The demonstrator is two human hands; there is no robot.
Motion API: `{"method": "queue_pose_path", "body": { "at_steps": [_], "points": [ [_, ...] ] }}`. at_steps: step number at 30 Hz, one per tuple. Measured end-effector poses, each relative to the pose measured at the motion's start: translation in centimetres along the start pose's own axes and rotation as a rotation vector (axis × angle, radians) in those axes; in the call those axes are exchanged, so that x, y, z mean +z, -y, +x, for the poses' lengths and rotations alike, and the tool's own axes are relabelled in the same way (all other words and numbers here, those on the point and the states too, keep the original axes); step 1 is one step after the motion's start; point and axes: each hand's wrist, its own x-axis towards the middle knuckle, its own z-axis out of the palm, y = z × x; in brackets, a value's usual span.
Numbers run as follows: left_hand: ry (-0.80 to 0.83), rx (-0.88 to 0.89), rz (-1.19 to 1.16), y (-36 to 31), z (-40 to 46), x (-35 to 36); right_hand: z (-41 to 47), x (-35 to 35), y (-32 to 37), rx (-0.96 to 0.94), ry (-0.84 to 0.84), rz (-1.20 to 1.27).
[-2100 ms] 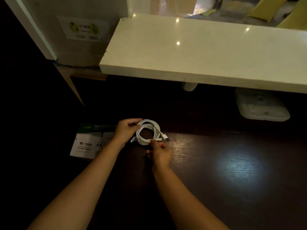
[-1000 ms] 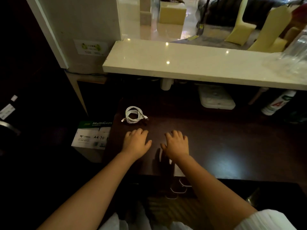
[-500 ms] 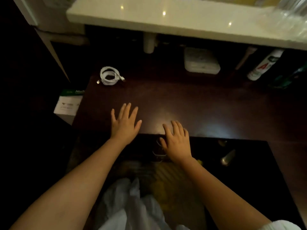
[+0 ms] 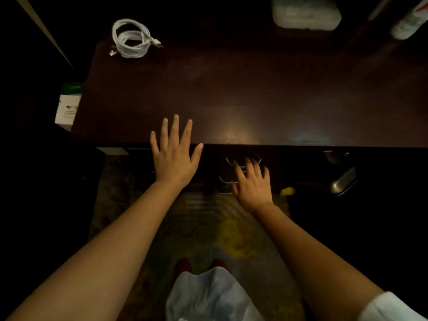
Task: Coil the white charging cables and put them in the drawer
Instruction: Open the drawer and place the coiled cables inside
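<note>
White charging cables point(image 4: 132, 39), coiled, lie at the far left corner of the dark glossy wooden desk point(image 4: 254, 93). Our left hand point(image 4: 174, 151) spreads flat over its near edge; our right hand point(image 4: 252, 181), fingers loose, hovers by metal drawer handles point(image 4: 243, 158). Patterned carpet point(image 4: 208, 218) below.
</note>
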Motion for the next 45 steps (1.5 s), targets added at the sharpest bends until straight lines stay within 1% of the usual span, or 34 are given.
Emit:
{"method": "queue_pose_path", "body": {
  "at_steps": [6, 12, 25, 28, 36, 45],
  "points": [
    [-0.006, 0.046, 0.061, 0.8, -1.8, 1.5, 1.5, 2.2, 0.4, 0.036, 0.095, 0.019],
    [0.012, 0.04, 0.059, 0.3, -1.9, 1.2, 0.8, 2.9, 0.8, 0.062, 0.052, 0.062],
    [0.128, 0.019, 0.04, -0.2, -2.9, -0.2, -8.6, 9.4, 0.7, 0.019, 0.008, 0.104],
    [0.127, 0.014, 0.047, -0.3, -3.6, 0.1, -10.9, 10.1, 1.2, 0.049, 0.012, 0.088],
    [0.134, 0.001, 0.035, -0.5, -3.6, 0.2, -15.3, 11.5, 1.5, 0.053, 0.077, 0.102],
    [0.121, 0.005, 0.011, -0.6, -3.7, 0.3, -17.6, 11.6, 2.1, 0.082, 0.12, 0.087]
  ]
}}
